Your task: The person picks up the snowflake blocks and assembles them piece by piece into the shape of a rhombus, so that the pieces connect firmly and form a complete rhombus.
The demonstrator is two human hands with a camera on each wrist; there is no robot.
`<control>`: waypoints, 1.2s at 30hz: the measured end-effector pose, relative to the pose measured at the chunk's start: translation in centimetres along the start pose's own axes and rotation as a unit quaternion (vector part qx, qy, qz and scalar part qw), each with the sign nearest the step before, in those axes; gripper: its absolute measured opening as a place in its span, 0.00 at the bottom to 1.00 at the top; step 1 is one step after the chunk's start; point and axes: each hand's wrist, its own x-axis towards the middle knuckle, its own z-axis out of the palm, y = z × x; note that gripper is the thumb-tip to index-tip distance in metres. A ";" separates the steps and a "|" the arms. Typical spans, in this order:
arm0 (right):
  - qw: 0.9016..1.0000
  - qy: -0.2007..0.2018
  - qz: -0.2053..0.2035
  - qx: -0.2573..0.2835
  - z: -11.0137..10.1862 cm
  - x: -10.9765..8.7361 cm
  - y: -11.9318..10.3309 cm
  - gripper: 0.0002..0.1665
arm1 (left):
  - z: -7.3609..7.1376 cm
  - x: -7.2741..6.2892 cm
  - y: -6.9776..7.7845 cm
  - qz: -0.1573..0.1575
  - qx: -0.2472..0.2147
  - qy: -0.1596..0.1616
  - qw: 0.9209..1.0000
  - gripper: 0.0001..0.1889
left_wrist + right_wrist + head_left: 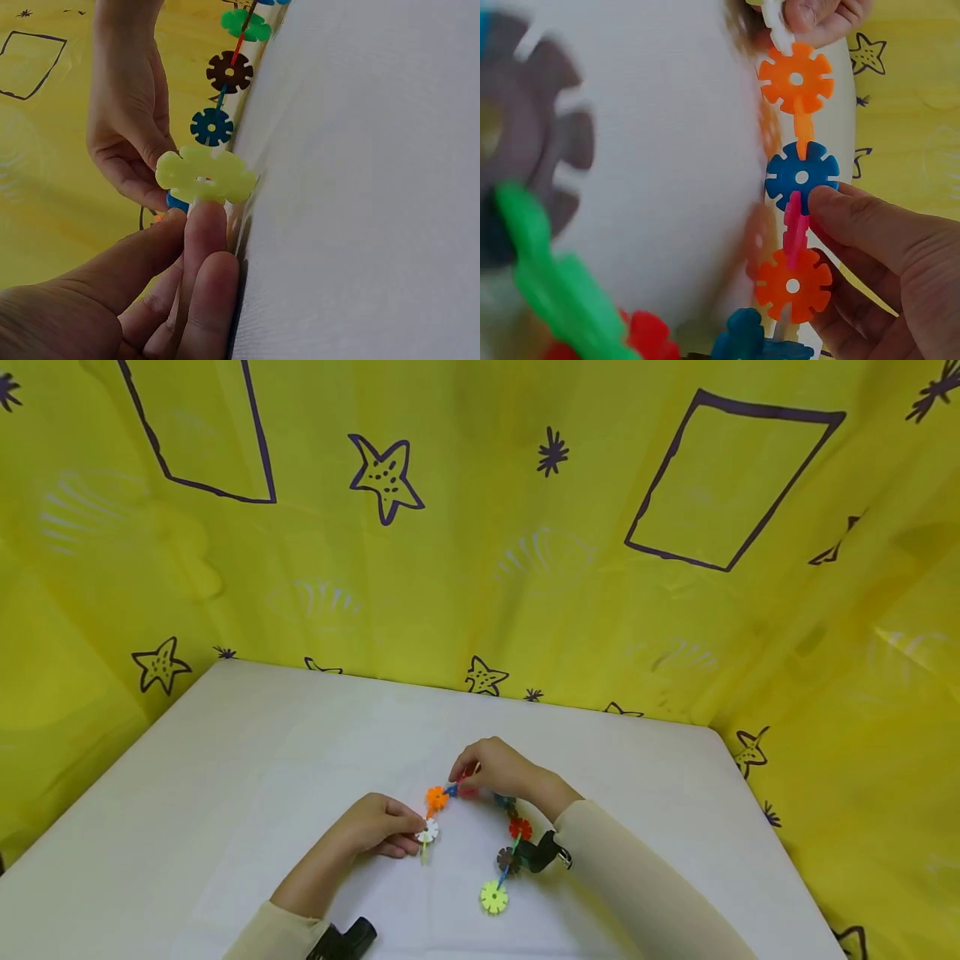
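A chain of interlocking plastic snowflake discs, notched and in several colours, arches between my two hands. My left hand (pixel 381 827) pinches the chain's left end at a white disc (pixel 429 832). In the left wrist view a pale yellow disc (pixel 206 176) stands just beyond those fingertips. Farther along, my right hand (pixel 498 770) grips the chain from its far side. Its thumb rests on a blue disc (pixel 801 174), with a pink disc (pixel 796 229) joined below it. Orange discs lie on both sides, one above the blue disc (pixel 796 79) and one below the pink (pixel 793 286).
The chain's other arm runs beneath my right wrist through a red disc (pixel 520 828) and a dark brown disc (pixel 507 860) to a yellow-green disc (pixel 493 898). A white table (pixel 300 735) lies below. Yellow patterned cloth (pixel 465 568) hangs behind it and at both sides.
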 end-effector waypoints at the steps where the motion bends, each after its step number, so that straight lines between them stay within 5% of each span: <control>1: 1.000 -0.001 0.003 0.002 0.0 -0.3 0.1 0.05 | 0.0 0.0 0.0 0.001 0.002 -0.004 1.000 0.09; 6: 1.000 -0.012 -0.010 0.000 -0.2 -0.9 -0.2 0.07 | 0.0 0.2 0.2 0.006 0.010 -0.010 1.000 0.09; 18: 0.994 -0.078 -0.062 -0.048 1.1 1.3 -2.5 0.09 | -0.1 0.3 -0.1 0.025 0.020 -0.014 0.999 0.09; 36: 0.993 -0.057 -0.098 0.008 1.8 0.8 -1.9 0.07 | 0.5 0.6 -0.2 0.034 0.018 0.020 0.999 0.09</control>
